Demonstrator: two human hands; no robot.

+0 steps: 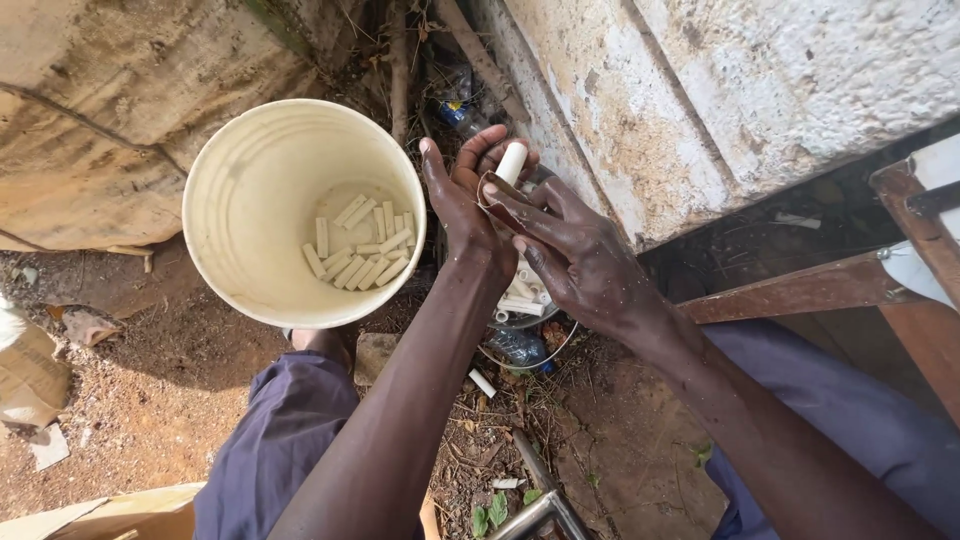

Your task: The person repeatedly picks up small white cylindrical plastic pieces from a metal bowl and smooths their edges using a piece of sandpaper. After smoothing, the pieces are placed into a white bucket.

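hands (520, 225), upright white stick (511, 163)

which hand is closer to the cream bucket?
Left. The left hand is just beside the cream bucket's rim, apart from it; the right hand lies beyond the left, farther off.

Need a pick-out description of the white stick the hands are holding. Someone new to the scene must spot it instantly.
Start at the big cream bucket on the left, then move right to the two wet hands held together before the pale wall. The white stick pokes up between the left hand and right hand. Unlike the sticks lying in the bucket, it stands upright in the fingers.
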